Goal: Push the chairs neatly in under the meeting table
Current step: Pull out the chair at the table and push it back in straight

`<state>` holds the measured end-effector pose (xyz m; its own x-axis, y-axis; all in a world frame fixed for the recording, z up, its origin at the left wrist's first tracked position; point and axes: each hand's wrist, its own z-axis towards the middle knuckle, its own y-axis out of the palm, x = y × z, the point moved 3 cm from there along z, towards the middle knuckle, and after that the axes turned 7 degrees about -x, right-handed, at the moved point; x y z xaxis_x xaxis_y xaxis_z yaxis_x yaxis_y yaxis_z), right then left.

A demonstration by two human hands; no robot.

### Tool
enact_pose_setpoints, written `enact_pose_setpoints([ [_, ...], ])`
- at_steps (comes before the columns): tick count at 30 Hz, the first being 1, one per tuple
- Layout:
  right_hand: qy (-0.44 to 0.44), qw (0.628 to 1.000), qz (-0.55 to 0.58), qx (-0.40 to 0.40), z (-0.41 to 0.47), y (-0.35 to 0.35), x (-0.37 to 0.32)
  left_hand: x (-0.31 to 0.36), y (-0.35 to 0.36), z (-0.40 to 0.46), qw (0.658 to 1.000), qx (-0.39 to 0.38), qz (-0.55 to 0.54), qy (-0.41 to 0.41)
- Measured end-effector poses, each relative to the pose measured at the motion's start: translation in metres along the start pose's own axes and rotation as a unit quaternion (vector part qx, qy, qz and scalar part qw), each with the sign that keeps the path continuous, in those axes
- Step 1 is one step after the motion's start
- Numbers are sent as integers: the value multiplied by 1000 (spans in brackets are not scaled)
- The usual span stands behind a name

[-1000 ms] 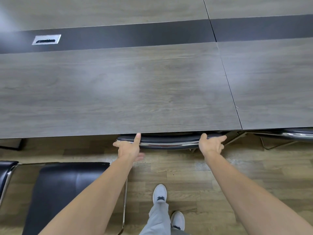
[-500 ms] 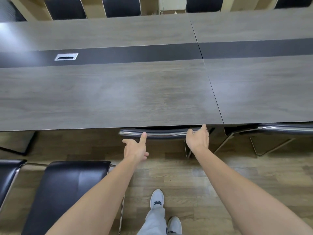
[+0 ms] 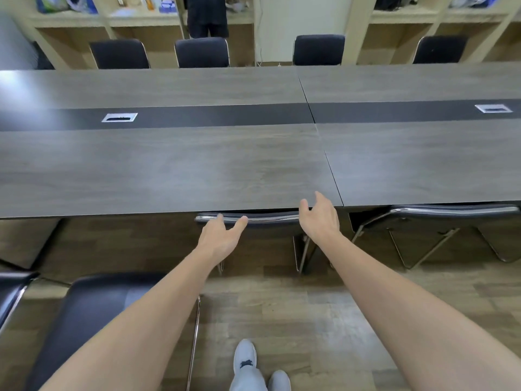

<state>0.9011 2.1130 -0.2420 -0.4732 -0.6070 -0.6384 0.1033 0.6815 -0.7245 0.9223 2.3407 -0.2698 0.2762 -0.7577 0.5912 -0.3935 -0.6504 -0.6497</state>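
A long grey wood-grain meeting table [image 3: 169, 170] fills the middle of the view. A black chair with a chrome-edged back [image 3: 267, 219] is tucked under its near edge, only the top of the back and its legs showing. My left hand [image 3: 220, 239] hovers open just in front of that chair back, fingers spread, holding nothing. My right hand [image 3: 318, 218] is open at the back's right end, raised over the table edge. A second black chair [image 3: 93, 314] stands out from the table at lower left, under my left forearm.
Another chair [image 3: 451, 213] is tucked in at the right. Part of a further chair [image 3: 11, 289] shows at the left edge. Several black chairs [image 3: 201, 52] line the far side, with shelving and a standing person [image 3: 207, 15] behind. My feet [image 3: 245, 359] stand on wood flooring.
Both hands have let go of the chair back and lifted off it, fingers opening. The view has tilted up and pulled back, so the far chairs and shelves now show.
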Motion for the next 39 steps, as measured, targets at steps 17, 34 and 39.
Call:
enact_pose_setpoints([
  [17,-124,987,-99,17,-69,-28,-58,16,-52,-56,957,51,171,228],
  [34,-85,990,-103,40,-205,76,-79,-97,-81,-133,939,25,189,286],
  [39,-71,992,-94,41,-229,92,-80,-119,-88,-147,938,11,197,286],
])
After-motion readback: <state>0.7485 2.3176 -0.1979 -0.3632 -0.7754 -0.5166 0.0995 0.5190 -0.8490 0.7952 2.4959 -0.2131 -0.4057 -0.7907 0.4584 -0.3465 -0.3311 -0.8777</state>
